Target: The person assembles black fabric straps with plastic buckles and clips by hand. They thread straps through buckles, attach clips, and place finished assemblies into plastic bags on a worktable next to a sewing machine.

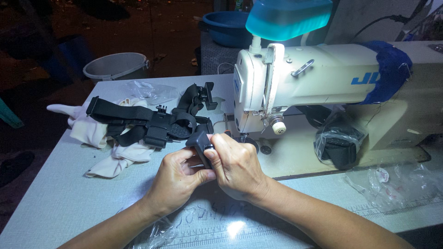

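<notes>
Head view of two bare hands meeting over a pale grey work table (55, 203), just in front of the needle area of a cream industrial sewing machine (323, 78). The left hand (177, 177) comes in from the lower left, palm turned up and inward, its thumb and fingers closed under a small black strap piece (199, 142). The right hand (237, 166) reaches across from the lower right, knuckles up, its fingers curled over and clamped on the same piece, so both hands grip it together; the piece is raised slightly above the table and its lower part is hidden between the palms. To the left, close behind the hands, a black harness of webbing straps (138, 122) with plastic buckles lies on crumpled white cloth (106, 152). A turquoise lamp shade (288, 16) hangs above the machine head. Clear plastic bags (397, 182) lie at the right, one wrapped round a dark object under the machine arm. A grey bucket (116, 65) and a blue basin (226, 26) stand beyond the table.
</notes>
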